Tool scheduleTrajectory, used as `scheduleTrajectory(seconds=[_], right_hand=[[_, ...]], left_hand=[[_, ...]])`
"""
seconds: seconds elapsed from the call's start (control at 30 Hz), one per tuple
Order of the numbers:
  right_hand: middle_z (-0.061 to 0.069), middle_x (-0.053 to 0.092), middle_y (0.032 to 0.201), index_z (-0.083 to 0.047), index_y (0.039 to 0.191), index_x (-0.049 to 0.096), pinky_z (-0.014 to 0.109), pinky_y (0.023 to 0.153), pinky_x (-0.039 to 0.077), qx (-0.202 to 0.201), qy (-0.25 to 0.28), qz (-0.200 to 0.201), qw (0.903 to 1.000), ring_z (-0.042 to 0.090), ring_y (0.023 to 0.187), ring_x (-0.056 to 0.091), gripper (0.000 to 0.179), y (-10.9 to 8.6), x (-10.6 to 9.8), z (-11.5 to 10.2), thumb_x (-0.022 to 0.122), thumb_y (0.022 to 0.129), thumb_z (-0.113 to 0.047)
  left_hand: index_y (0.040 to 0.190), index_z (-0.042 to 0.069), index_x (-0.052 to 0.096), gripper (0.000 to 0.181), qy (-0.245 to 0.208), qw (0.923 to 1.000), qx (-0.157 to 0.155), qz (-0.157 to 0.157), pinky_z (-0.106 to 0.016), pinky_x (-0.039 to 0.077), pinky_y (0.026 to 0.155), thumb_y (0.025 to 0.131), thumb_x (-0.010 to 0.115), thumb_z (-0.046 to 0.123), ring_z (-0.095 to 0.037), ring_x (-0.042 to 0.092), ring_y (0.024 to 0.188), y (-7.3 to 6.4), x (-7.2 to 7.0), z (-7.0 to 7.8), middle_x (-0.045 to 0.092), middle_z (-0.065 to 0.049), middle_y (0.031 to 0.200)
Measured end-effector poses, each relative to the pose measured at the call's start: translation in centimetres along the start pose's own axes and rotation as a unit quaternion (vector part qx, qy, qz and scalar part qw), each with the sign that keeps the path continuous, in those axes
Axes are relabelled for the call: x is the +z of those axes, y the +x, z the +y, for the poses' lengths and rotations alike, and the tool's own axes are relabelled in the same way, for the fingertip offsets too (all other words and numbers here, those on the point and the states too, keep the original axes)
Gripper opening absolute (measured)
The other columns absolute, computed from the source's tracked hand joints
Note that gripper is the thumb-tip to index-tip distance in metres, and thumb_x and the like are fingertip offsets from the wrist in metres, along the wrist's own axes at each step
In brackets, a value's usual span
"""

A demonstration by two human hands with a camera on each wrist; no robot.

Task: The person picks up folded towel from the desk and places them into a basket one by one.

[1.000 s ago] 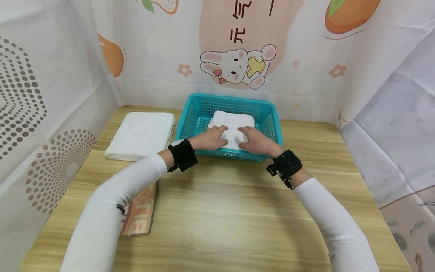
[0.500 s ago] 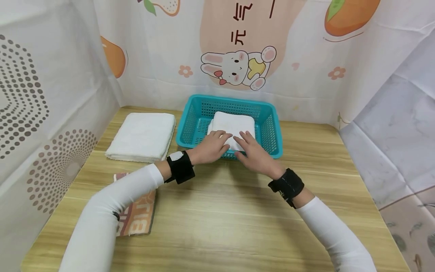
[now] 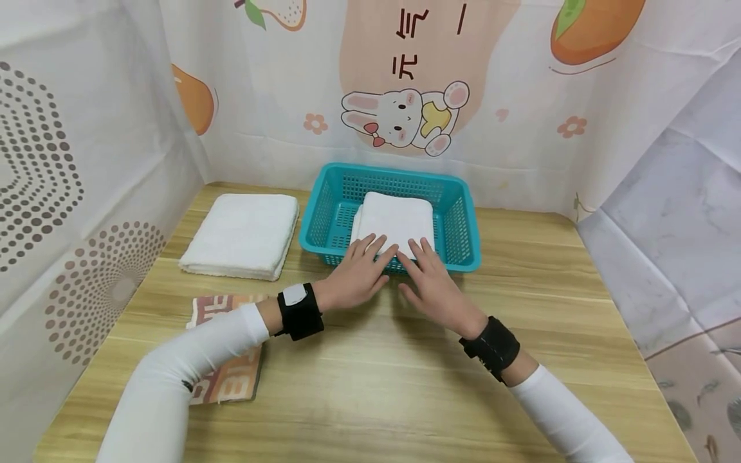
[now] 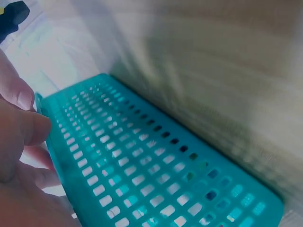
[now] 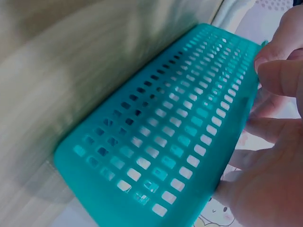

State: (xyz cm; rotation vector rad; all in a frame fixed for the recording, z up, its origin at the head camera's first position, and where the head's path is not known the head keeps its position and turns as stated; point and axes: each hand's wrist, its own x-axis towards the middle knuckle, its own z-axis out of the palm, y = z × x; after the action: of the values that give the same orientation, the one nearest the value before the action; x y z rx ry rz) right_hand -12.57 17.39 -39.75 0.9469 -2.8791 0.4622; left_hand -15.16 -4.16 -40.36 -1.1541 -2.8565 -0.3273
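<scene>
A teal perforated plastic basket [image 3: 399, 171] stands at the back of the table, and a folded white towel [image 3: 398, 218] lies inside it. My left hand [image 3: 356, 276] reaches over the basket's front rim, its fingers spread at the towel's near edge. Beside it, my right hand [image 3: 437, 288] lies over the same rim with straight, spread fingers. Neither hand grips anything. Both wrist views show the basket's holed front wall [image 4: 128, 161] close up, with fingers along its upper edge.
On the left, a larger folded white towel [image 3: 240, 235] lies on the wooden table [image 3: 370, 386]. Nearer, an orange and pink lettered towel [image 3: 234, 379] is partly hidden under the left sleeve. Printed curtains [image 3: 260, 154] hang close behind and on both sides.
Both hands have drawn back toward the person, from over the towel to the basket's front rim, and their fingers have straightened. The towel stays in the basket.
</scene>
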Motion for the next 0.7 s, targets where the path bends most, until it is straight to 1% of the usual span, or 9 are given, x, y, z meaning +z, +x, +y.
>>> scheduleTrajectory(seconds=[0.2, 0.3, 0.4, 0.53, 0.7], right_hand=[[0.027, 0.024, 0.159, -0.001, 0.151, 0.039, 0.062, 0.114, 0.022, -0.004, -0.030, 0.010, 0.9995, 0.047, 0.148, 0.013, 0.066, -1.1, 0.9, -0.6, 0.068, 0.095, -0.023], [0.026, 0.023, 0.159, -0.003, 0.152, 0.038, 0.062, 0.114, 0.021, -0.002, -0.038, 0.005, 0.9993, 0.046, 0.148, 0.013, 0.068, -1.4, 1.1, -1.0, 0.068, 0.095, -0.023], [0.025, 0.021, 0.160, -0.004, 0.153, 0.036, 0.062, 0.115, 0.018, 0.005, -0.034, -0.004, 0.9994, 0.045, 0.149, 0.010, 0.069, -1.7, 1.3, -1.3, 0.068, 0.095, -0.023], [0.026, 0.019, 0.161, -0.005, 0.153, 0.036, 0.061, 0.116, 0.017, 0.003, -0.033, -0.009, 0.9994, 0.046, 0.149, 0.010, 0.070, -2.1, 1.7, -1.7, 0.069, 0.094, -0.022], [0.028, 0.016, 0.161, -0.004, 0.152, 0.039, 0.060, 0.116, 0.019, -0.005, -0.035, -0.001, 0.9994, 0.047, 0.148, 0.014, 0.070, -2.6, 2.2, -1.9, 0.071, 0.092, -0.020]], left_hand=[[0.157, 0.006, 0.026, 0.061, 0.026, 0.9996, 0.012, 0.005, -0.059, 0.021, 0.116, 0.105, 0.049, 0.029, -0.040, 0.014, 0.150, -1.3, 0.8, 0.4, 0.018, -0.023, 0.162], [0.157, 0.006, 0.026, 0.062, 0.033, 0.9993, 0.015, 0.007, -0.058, 0.019, 0.117, 0.105, 0.050, 0.029, -0.038, 0.011, 0.151, -1.9, 1.0, 0.5, 0.016, -0.022, 0.163], [0.157, 0.006, 0.026, 0.063, 0.046, 0.9986, 0.019, 0.017, -0.056, 0.020, 0.118, 0.104, 0.051, 0.030, -0.037, 0.012, 0.151, -2.4, 1.2, 0.5, 0.016, -0.022, 0.163], [0.156, 0.005, 0.029, 0.065, 0.065, 0.9970, 0.028, 0.032, -0.056, 0.022, 0.117, 0.102, 0.056, 0.031, -0.038, 0.015, 0.150, -3.2, 1.6, 0.6, 0.017, -0.022, 0.162], [0.156, 0.006, 0.029, 0.068, 0.081, 0.9957, 0.033, 0.033, -0.056, 0.020, 0.117, 0.101, 0.058, 0.033, -0.038, 0.013, 0.151, -3.9, 2.1, 0.6, 0.015, -0.022, 0.163]])
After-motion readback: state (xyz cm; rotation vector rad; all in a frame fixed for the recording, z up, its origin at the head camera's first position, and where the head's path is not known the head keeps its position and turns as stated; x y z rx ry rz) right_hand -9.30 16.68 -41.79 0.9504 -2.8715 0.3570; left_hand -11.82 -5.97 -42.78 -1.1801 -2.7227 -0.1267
